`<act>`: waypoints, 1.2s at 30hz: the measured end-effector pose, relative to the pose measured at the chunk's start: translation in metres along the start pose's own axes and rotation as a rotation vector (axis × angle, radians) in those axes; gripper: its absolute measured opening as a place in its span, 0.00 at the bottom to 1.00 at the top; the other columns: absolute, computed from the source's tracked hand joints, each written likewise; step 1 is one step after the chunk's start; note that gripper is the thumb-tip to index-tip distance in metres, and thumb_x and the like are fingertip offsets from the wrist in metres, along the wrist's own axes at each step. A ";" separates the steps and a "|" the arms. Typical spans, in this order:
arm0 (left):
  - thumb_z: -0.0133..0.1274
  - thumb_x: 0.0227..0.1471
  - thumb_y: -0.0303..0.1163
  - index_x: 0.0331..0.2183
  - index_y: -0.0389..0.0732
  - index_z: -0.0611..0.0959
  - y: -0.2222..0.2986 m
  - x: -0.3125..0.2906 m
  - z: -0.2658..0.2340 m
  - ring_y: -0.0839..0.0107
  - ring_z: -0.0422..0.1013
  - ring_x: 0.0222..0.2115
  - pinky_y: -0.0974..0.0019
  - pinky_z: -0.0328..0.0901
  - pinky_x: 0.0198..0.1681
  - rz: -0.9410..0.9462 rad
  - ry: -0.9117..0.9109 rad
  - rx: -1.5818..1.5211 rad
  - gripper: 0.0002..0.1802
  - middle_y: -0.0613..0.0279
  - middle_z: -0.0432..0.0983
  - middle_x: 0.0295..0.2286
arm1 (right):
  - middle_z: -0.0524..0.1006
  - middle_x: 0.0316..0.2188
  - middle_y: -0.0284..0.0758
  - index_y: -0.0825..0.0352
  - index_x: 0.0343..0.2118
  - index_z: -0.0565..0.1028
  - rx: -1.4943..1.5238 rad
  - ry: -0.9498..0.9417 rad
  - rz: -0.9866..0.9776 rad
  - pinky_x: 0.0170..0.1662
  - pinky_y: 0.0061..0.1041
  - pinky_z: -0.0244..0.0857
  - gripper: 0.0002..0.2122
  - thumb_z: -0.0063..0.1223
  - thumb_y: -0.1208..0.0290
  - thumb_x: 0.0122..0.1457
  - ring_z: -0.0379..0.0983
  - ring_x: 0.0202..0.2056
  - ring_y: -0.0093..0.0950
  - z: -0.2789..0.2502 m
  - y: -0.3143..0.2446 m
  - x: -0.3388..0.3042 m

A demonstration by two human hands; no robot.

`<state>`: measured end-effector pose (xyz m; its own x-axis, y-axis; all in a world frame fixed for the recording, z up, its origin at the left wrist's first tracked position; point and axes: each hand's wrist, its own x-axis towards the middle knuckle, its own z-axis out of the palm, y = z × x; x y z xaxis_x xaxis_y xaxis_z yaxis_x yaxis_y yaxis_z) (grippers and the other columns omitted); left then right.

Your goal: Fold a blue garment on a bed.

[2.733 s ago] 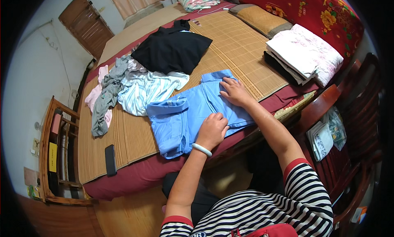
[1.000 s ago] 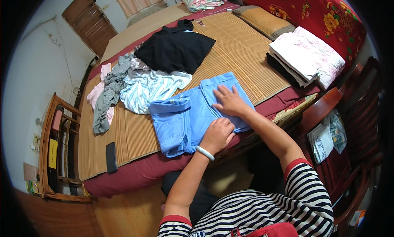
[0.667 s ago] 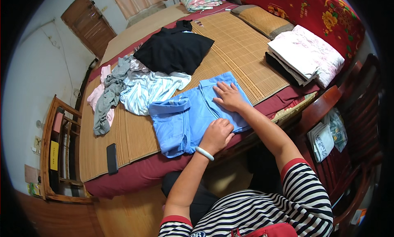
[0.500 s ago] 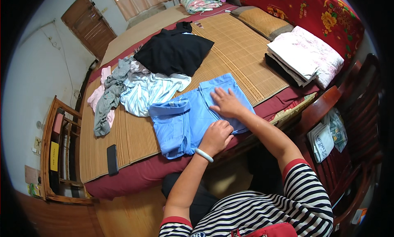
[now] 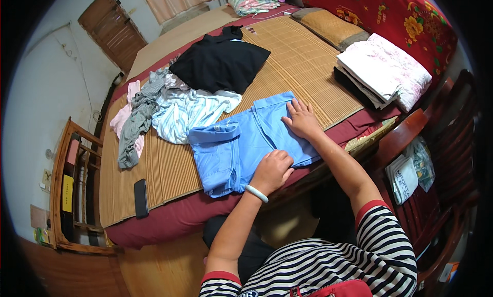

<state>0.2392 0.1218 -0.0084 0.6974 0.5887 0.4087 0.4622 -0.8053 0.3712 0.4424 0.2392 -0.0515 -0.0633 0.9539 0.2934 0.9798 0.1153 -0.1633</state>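
Observation:
A light-blue garment [image 5: 246, 148] lies partly folded along the near side of the bed, with a thick fold at its left end. Whether it is a shirt or trousers, I cannot tell. My right hand [image 5: 303, 118] rests flat on its far right part, fingers spread. Closer to me, my left hand [image 5: 275, 169], with a pale bangle on the wrist, has its fingers curled on the near edge of the cloth. Left of the garment lie a crumpled white-and-blue striped cloth [image 5: 182, 117], a grey one [image 5: 138, 125] and a pink one [image 5: 123, 114].
Behind is a heaped black garment [image 5: 221, 63] on the bamboo mat [image 5: 303, 55]. A folded stack of white cloth [image 5: 377, 66] stands at the right. A phone [image 5: 140, 198] lies near the bed's front left. A dark wooden chair [image 5: 411, 143] holding packaged items is at my right.
My right hand has slid to the right across the blue garment, toward its far right edge. My left hand stays at the near edge.

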 end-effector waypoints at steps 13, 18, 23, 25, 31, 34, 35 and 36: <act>0.65 0.40 0.38 0.36 0.45 0.79 0.029 0.026 0.044 0.61 0.68 0.40 0.48 0.60 0.55 -0.037 0.083 0.273 0.19 0.60 0.70 0.35 | 0.66 0.59 0.48 0.64 0.55 0.71 0.088 0.106 -0.041 0.63 0.51 0.50 0.25 0.55 0.55 0.58 0.58 0.61 0.53 0.009 -0.009 0.001; 0.58 0.44 0.34 0.30 0.45 0.78 0.024 0.038 0.057 0.63 0.69 0.37 0.49 0.61 0.54 -0.032 0.133 0.359 0.09 0.62 0.70 0.30 | 0.66 0.59 0.47 0.63 0.55 0.71 0.107 0.074 -0.025 0.63 0.50 0.49 0.25 0.55 0.54 0.58 0.58 0.62 0.53 0.008 -0.009 0.003; 0.50 0.49 0.31 0.26 0.46 0.79 0.018 0.042 0.059 0.66 0.71 0.33 0.50 0.61 0.54 0.002 0.177 0.367 0.04 0.66 0.70 0.25 | 0.66 0.60 0.45 0.60 0.56 0.71 0.146 0.045 -0.030 0.64 0.48 0.49 0.25 0.55 0.54 0.58 0.57 0.62 0.51 0.009 -0.001 0.005; 0.48 0.50 0.30 0.27 0.46 0.79 0.021 0.043 0.056 0.67 0.71 0.31 0.52 0.61 0.53 0.020 0.183 0.380 0.05 0.67 0.70 0.25 | 0.68 0.58 0.42 0.59 0.55 0.72 0.118 0.043 -0.044 0.62 0.47 0.52 0.24 0.56 0.55 0.57 0.60 0.62 0.46 0.007 0.004 0.005; 0.48 0.50 0.29 0.27 0.46 0.79 0.028 0.036 0.030 0.67 0.71 0.31 0.55 0.62 0.51 0.110 0.188 0.286 0.05 0.66 0.70 0.25 | 0.74 0.48 0.39 0.59 0.47 0.78 0.255 0.036 -0.024 0.55 0.43 0.60 0.18 0.58 0.58 0.55 0.70 0.52 0.39 -0.009 0.027 0.010; 0.52 0.47 0.30 0.29 0.46 0.79 0.028 0.030 0.034 0.67 0.72 0.32 0.56 0.62 0.51 0.108 0.128 0.306 0.03 0.65 0.71 0.26 | 0.76 0.41 0.41 0.60 0.40 0.81 0.317 0.100 -0.021 0.47 0.40 0.66 0.14 0.58 0.61 0.54 0.73 0.45 0.41 -0.014 0.030 0.009; 0.52 0.47 0.30 0.29 0.46 0.79 0.029 0.028 0.037 0.67 0.72 0.32 0.56 0.62 0.51 0.109 0.129 0.306 0.03 0.65 0.71 0.26 | 0.76 0.41 0.41 0.61 0.39 0.81 0.315 0.101 -0.021 0.47 0.40 0.67 0.13 0.58 0.61 0.53 0.74 0.45 0.41 -0.015 0.031 0.008; 0.56 0.44 0.31 0.29 0.46 0.79 0.030 0.026 0.040 0.66 0.71 0.33 0.56 0.62 0.50 0.094 0.101 0.314 0.05 0.64 0.71 0.27 | 0.76 0.41 0.42 0.62 0.38 0.81 0.315 0.102 -0.021 0.46 0.40 0.67 0.13 0.58 0.62 0.53 0.74 0.44 0.41 -0.017 0.029 0.008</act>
<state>0.2936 0.1102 -0.0202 0.6945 0.5022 0.5153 0.5556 -0.8293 0.0594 0.4738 0.2457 -0.0380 -0.0481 0.9197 0.3896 0.8707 0.2297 -0.4348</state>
